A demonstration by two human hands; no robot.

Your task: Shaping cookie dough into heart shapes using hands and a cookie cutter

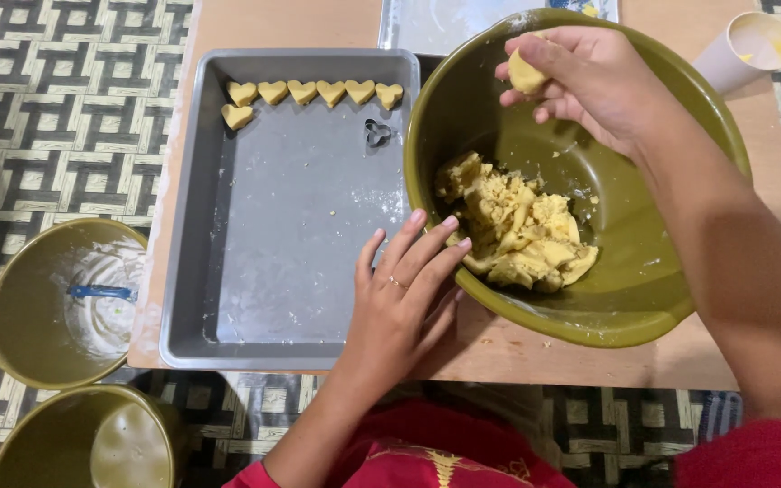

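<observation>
One small lump of dough (pixel 526 72) sat pinched in the right hand (pixel 589 77), seemingly; below it lay the dough mass (pixel 517 226), nearer the flat, empty left hand (pixel 399 298), fingertips on the bowl (pixel 662 298) rim

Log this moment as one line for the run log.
right hand: holds dough piece over green bowl | left hand: steadies bowl rim | tray: seven heart cookies, cutter

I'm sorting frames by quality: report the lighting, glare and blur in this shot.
Head view: soft, even light; faint sheen on the baking tray and olive bowl rim; heart-shaped dough pieces and dough sharp; right hand slightly soft; mild wide-angle bowing at the edges.
</observation>
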